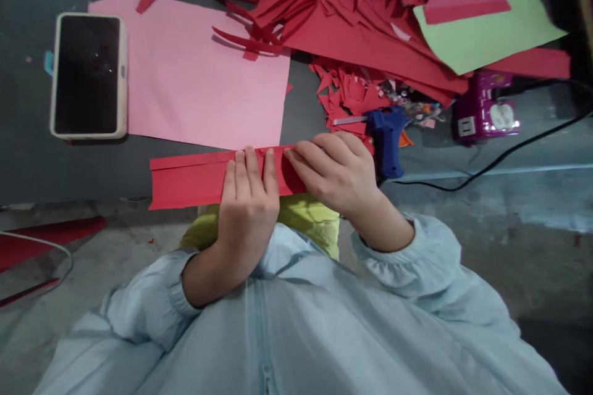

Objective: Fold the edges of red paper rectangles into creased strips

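Note:
A long strip of red paper [189,182] lies at the table's front edge, with a narrow fold running along its far side. My left hand [249,197] rests flat on the strip's middle, fingers stretched out and pointing away from me. My right hand [336,170] has its fingers bent together over the strip's right end, gripping the folded edge. The fingertips of the right hand partly cover that end. Just beyond the strip lies a sheet of pink paper [204,86]. Close to my right hand is a blue glue gun [388,136] with a clear glue stick in its back.
A phone [88,77] in a pale case lies at the left. Red paper scraps [365,24] are heaped at the back, with green paper [491,31] on them. A purple object [486,111] and a black cord [491,166] are at the right.

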{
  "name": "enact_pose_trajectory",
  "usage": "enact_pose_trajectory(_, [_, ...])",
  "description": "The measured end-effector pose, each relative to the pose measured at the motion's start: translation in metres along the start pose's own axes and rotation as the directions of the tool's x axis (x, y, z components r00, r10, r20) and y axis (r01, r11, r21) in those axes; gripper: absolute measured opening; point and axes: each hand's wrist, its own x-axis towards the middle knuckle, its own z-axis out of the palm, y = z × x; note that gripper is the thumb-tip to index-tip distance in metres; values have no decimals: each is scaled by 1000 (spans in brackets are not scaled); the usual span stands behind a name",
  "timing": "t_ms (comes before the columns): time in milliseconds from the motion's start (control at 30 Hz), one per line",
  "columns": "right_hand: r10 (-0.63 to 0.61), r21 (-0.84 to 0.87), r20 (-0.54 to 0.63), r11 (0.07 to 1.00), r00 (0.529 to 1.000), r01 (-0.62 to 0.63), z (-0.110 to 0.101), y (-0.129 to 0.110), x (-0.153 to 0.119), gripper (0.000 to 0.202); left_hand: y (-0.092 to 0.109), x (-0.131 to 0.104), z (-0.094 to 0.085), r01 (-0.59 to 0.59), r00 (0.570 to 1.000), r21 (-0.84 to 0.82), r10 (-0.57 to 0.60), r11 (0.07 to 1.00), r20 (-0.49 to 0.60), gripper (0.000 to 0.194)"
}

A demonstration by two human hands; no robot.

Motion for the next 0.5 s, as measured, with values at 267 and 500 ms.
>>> enact_pose_trajectory(267, [32,-93,23,995,999,-30,-15,-13,-2,25,2,0,-2,32,998,-3,-32,999,62,48])
enact_pose_trajectory(500, [269,-146,118,957,956,-252,-24,-37,-7,34,3,-7,3,18,999,-5,-18,1000,-38,48])
